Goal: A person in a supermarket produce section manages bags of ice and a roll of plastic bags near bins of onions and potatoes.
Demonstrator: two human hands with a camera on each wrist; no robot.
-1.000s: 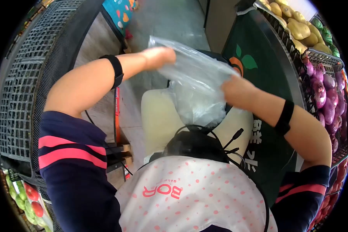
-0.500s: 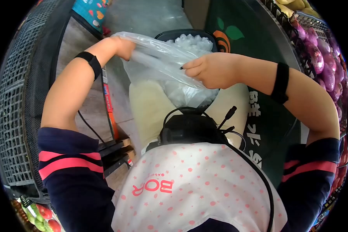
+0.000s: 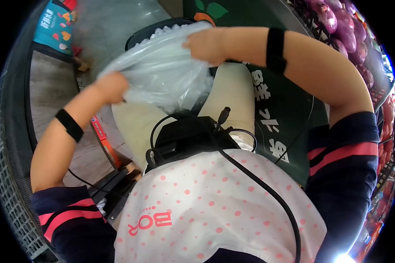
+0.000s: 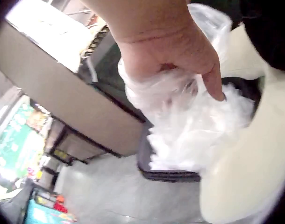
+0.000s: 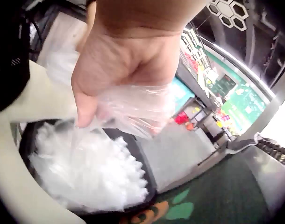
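A clear plastic bag (image 3: pixel 162 74) is stretched between both hands over the person's lap. My left hand (image 3: pixel 113 87) grips its near left edge. In the left wrist view the film bunches around the fingers of the left hand (image 4: pixel 175 56), with the thumb pointing down. At the far right edge of the bag, my right hand (image 3: pixel 206 47) holds the film. The right wrist view shows the right hand (image 5: pixel 128 70) with film wrapped across its fingers, which partly hides them. Below lies a pile of crumpled white plastic (image 5: pixel 93 172) in a dark bin (image 5: pixel 149 175).
The bin stands between the knees, beside a dark green panel (image 3: pixel 245 13) with white lettering. Purple onions (image 3: pixel 344 28) are stacked at the right. A black mesh crate (image 3: pixel 13 188) runs along the left. A cable (image 3: pixel 272 193) crosses the apron.
The head view has shifted, so the bin and bag appear further left. The left hand has come lower and nearer the body, while the right hand has moved further out, tilting the stretched bag.
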